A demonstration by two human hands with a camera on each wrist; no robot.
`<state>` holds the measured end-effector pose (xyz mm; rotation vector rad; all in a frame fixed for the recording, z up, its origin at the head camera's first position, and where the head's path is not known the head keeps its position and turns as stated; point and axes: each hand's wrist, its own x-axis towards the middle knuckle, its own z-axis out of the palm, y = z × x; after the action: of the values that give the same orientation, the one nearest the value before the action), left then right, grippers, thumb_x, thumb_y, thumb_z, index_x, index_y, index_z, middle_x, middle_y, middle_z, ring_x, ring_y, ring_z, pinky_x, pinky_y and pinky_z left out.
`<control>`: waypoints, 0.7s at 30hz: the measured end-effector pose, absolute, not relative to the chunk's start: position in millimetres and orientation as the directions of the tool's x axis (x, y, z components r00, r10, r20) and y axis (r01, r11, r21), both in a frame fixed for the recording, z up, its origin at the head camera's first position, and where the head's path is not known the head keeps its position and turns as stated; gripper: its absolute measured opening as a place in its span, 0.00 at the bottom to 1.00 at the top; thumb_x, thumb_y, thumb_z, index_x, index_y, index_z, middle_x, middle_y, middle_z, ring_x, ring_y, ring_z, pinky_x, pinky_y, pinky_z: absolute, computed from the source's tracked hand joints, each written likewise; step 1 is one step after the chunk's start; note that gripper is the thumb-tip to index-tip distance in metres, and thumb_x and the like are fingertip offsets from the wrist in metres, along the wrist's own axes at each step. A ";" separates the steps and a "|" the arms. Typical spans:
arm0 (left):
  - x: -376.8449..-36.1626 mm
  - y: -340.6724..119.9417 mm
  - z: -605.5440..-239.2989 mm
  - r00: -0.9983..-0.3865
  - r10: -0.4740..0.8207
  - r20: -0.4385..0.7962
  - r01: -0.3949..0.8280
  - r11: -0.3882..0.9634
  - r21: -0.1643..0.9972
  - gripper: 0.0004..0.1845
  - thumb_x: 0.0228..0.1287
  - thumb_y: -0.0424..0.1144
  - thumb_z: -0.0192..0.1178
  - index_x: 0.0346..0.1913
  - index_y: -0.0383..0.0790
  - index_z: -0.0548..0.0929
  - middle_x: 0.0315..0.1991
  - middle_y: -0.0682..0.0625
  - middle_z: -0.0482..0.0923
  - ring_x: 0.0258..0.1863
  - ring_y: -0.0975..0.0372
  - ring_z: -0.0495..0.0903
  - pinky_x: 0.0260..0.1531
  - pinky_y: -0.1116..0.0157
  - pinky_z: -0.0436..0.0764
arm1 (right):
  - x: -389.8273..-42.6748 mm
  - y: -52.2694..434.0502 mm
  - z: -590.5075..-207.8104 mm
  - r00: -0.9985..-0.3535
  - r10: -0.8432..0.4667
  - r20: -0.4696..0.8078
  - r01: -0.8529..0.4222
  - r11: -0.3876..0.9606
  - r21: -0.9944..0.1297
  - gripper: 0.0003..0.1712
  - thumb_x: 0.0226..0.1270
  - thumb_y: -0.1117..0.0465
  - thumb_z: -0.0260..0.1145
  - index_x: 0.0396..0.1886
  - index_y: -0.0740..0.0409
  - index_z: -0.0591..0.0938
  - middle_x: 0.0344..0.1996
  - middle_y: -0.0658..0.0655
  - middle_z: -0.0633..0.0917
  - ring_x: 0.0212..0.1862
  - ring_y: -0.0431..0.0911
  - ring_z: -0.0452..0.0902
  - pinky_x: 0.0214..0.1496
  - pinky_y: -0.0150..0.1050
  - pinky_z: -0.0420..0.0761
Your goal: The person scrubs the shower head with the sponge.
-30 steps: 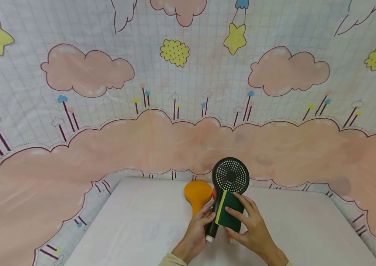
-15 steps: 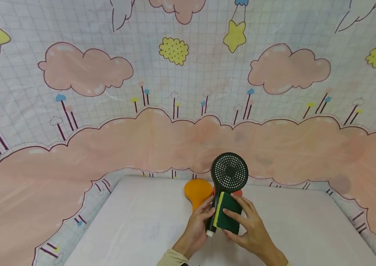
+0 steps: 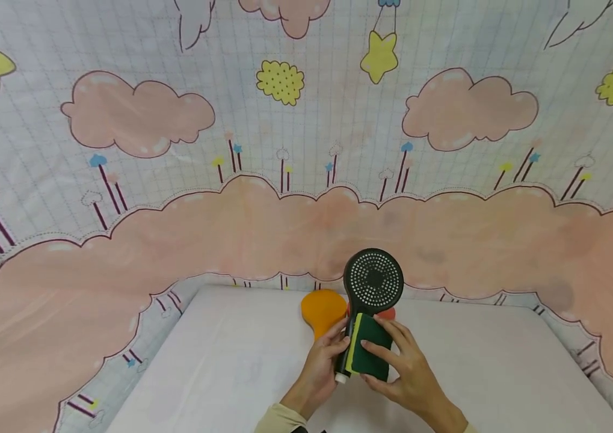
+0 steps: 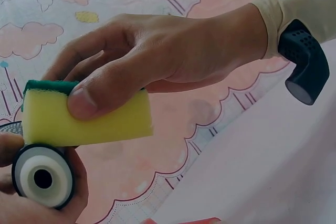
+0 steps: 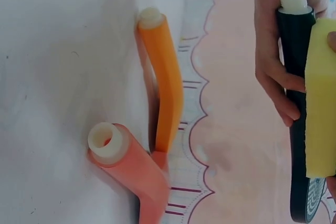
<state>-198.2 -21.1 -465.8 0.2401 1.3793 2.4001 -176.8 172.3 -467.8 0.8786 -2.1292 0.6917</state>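
My left hand (image 3: 317, 370) holds a black shower head (image 3: 373, 279) by its handle, thumb along the handle and spray face toward me. The white threaded end (image 4: 43, 178) points at the camera in the left wrist view. A green and yellow sponge (image 3: 373, 346) is pinched between thumb and fingers of my right hand (image 3: 411, 376). The sponge's yellow side (image 5: 320, 98) lies against the black handle (image 5: 295, 45), as the right wrist view shows. The green scouring side faces the right fingers.
On the white table (image 3: 203, 361) behind the hands lie an orange shower head (image 3: 322, 308) and a red one (image 3: 387, 314), the red one mostly hidden by the black one. Their handles point toward me. A cloud-patterned cloth (image 3: 306, 234) hangs behind the table.
Both hands have risen slightly with the black shower head and sponge. The sponge has slid a little lower along the handle, and more of the red shower head shows.
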 end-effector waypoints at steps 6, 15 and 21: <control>-196.3 -22.3 -468.9 -0.921 0.388 -0.040 -0.225 -0.446 0.866 0.28 0.75 0.38 0.49 0.75 0.42 0.61 0.73 0.42 0.62 0.63 0.60 0.72 0.62 0.65 0.75 | -177.1 172.0 -470.0 -0.512 -0.354 0.783 -0.751 0.626 -0.208 0.26 0.54 0.42 0.75 0.53 0.42 0.85 0.65 0.61 0.75 0.64 0.52 0.67 0.72 0.22 0.56; -193.9 -20.8 -467.2 -0.923 0.380 -0.068 -0.244 -0.439 0.865 0.27 0.74 0.37 0.49 0.74 0.43 0.63 0.72 0.42 0.65 0.64 0.59 0.72 0.67 0.61 0.71 | -177.8 173.6 -467.0 -0.512 -0.337 0.790 -0.755 0.615 -0.227 0.26 0.55 0.40 0.74 0.53 0.42 0.85 0.66 0.63 0.74 0.64 0.52 0.66 0.72 0.21 0.54; -195.1 -20.7 -468.5 -0.926 0.371 -0.077 -0.249 -0.442 0.862 0.27 0.74 0.36 0.49 0.74 0.43 0.64 0.69 0.43 0.68 0.60 0.60 0.74 0.63 0.63 0.75 | -175.1 172.7 -471.5 -0.560 -0.343 0.754 -0.730 0.635 -0.254 0.29 0.48 0.45 0.79 0.54 0.41 0.84 0.67 0.61 0.73 0.65 0.51 0.66 0.72 0.21 0.54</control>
<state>-195.1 -20.7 -468.5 0.1733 1.3975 2.3898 -175.1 172.7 -471.5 0.8331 -2.1756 0.7357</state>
